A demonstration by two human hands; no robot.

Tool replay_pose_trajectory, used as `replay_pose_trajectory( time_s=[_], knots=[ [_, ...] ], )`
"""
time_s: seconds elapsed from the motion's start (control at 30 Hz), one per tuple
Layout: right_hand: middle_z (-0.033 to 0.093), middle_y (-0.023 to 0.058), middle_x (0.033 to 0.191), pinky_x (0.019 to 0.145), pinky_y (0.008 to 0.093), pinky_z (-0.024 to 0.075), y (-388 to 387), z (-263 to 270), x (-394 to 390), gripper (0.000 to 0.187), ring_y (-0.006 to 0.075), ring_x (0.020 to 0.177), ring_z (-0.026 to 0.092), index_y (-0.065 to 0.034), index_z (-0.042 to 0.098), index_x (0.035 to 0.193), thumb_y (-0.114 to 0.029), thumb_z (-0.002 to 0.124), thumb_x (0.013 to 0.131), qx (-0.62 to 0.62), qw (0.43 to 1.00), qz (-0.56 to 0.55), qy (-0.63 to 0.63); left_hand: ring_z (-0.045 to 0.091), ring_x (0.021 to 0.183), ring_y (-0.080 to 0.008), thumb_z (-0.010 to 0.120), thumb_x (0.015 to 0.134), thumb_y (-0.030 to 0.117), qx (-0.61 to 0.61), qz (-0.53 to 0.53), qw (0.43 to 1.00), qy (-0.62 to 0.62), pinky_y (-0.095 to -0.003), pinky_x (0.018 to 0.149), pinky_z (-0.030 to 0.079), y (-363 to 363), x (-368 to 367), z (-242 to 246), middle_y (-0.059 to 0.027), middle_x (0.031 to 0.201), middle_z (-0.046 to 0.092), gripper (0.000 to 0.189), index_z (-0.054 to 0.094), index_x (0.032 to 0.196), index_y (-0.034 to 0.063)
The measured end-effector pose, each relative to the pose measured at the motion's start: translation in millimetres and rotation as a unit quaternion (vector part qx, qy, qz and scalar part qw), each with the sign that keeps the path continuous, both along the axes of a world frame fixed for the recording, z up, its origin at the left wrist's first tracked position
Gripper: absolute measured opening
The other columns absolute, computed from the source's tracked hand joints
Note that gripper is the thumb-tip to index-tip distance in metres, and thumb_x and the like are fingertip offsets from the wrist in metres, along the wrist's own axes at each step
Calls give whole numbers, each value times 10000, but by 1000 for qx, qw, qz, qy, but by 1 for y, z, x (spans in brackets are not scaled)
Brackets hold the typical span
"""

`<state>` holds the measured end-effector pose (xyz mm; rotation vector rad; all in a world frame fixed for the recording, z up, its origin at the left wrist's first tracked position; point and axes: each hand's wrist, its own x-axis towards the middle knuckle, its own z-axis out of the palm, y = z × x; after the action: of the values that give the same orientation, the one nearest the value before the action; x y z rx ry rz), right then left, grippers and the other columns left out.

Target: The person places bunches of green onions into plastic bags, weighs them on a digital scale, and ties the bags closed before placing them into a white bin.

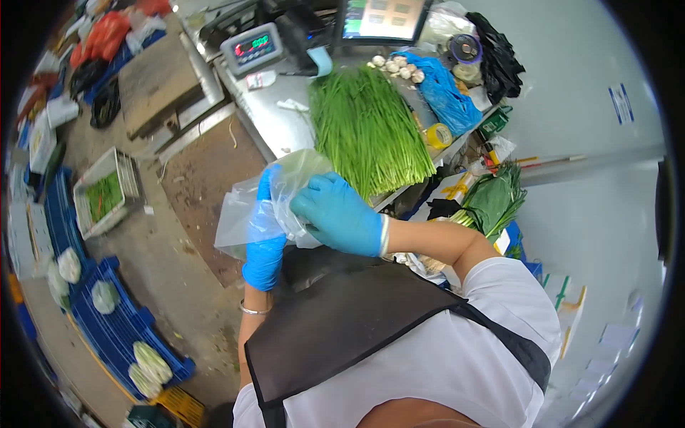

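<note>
A translucent plastic bag [235, 214] is held in front of my apron, between both hands. My left hand [266, 243], in a bright blue glove, points upward with its fingers seen through the film; whether they are inside the bag or behind it is unclear. From the right, my right hand [342, 216], in a teal glove, pinches the bunched film, its fingertips partly hidden. Just beyond the hands, a large pile of green garlic chives [369, 128] lies on the metal worktop [273, 125], cut ends toward me.
Around the chives are garlic bulbs [398, 67], a blue plastic bag [447, 96], yellow tape [439, 136], a digital scale display [251, 47] and a monitor [385, 21]. A platform [208, 182] sits low at left, near a white crate [107, 192] and blue pallets [115, 326]. Leafy greens [489, 200] stand right.
</note>
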<state>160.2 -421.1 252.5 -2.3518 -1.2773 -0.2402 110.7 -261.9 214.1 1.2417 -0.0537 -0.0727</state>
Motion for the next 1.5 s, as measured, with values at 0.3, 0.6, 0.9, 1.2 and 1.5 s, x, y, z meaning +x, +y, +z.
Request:
replay_pose_trajectory(
  time_s=[0.3, 0.6, 0.9, 1.2, 1.5],
  knots=[
    [635, 150, 986, 799, 406, 502, -97, 10, 83, 306, 333, 897, 625, -102, 597, 1054, -138, 626, 751, 16, 987, -77, 140, 474, 770, -81, 625, 874, 151, 82, -107, 985, 106, -254, 760, 437, -42, 74, -19, 30, 816, 533, 257, 655, 1094, 21],
    [691, 112, 919, 791, 321, 507, -230, -134, 154, 257, 187, 839, 644, -26, 699, 963, -208, 637, 793, 200, 838, -304, 407, 569, 980, -150, 510, 972, 181, 97, -13, 993, 60, -281, 898, 440, -139, 98, -54, -59, 1155, 607, 313, 598, 1202, -12],
    [644, 101, 1148, 961, 267, 431, -217, -27, 133, 394, 153, 1044, 590, 4, 613, 1212, -124, 601, 840, 444, 549, 34, 707, 386, 1294, -179, 462, 960, 118, -45, -81, 996, 17, -273, 1054, 325, -171, 111, -15, -94, 1503, 335, 600, 216, 1501, 38],
    [594, 122, 1241, 969, 296, 482, -225, -99, 136, 480, 202, 1103, 604, 38, 409, 1367, 10, 475, 893, 598, 327, 167, 712, 439, 1269, -199, 477, 857, -22, -90, -23, 987, 129, -299, 1086, 321, -161, 118, -60, -102, 1430, 439, 590, 334, 1429, -38],
    [617, 88, 1212, 946, 287, 467, -216, -64, 131, 409, 158, 1067, 596, 22, 553, 1266, -97, 591, 876, 477, 546, 5, 689, 366, 1300, -160, 432, 853, -49, 122, -164, 975, 81, -264, 1062, 288, -189, 128, -6, -46, 1532, 253, 755, 123, 1528, 88]
  ],
)
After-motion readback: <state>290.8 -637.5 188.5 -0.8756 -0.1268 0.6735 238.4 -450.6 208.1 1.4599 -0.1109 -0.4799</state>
